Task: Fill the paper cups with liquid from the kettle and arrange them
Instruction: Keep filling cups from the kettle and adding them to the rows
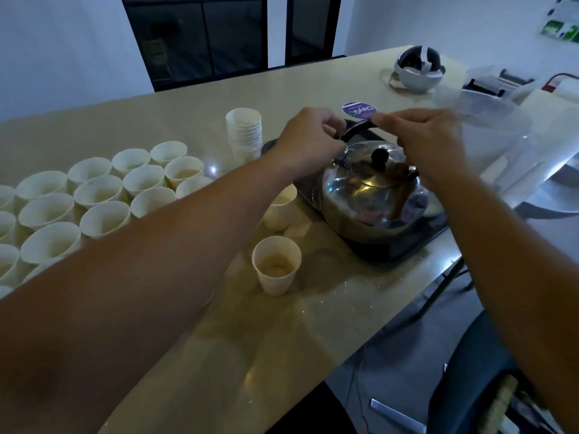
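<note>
The steel kettle (372, 198) sits on a dark tray (394, 249) at the counter's right. Both hands curl round its black handle (357, 130), left hand (308, 140) at one end, right hand (429, 145) at the other. Lift level, I'd say, then tip slowly over the two loose cups (275, 264) nearby.

I see the kettle (372, 195) on a tray (404, 245) at right, both hands at its handle (357, 130). Filled cups (103, 195) cluster left; a cup stack (243, 133) stands far of two single cups (275, 264).
</note>
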Tool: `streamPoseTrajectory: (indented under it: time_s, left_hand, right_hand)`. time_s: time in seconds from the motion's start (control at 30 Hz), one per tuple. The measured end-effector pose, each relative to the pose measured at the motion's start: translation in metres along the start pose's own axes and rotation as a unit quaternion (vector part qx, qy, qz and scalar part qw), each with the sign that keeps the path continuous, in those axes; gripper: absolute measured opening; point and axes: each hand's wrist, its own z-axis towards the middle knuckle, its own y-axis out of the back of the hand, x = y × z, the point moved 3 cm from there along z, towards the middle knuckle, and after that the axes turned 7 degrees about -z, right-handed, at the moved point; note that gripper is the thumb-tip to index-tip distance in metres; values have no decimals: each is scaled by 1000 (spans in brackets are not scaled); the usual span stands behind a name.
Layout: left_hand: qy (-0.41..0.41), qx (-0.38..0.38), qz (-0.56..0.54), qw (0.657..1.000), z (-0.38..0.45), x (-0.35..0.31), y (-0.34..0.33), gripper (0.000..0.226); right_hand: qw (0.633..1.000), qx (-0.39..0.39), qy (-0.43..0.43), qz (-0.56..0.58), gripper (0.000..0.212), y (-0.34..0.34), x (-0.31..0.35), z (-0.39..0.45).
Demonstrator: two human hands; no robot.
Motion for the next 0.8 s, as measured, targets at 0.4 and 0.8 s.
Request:
streamPoseTrajectory:
  time_s: [0.4, 0.8]
  left_hand:
    - [60, 78, -72, 993, 27, 18, -49, 49]
    - [33, 73, 19, 997, 61, 21, -31, 38]
  right_hand:
    - [992, -72, -71, 70, 22, -4, -62, 18]
    - [987, -116, -106, 44, 17, -25, -70, 45]
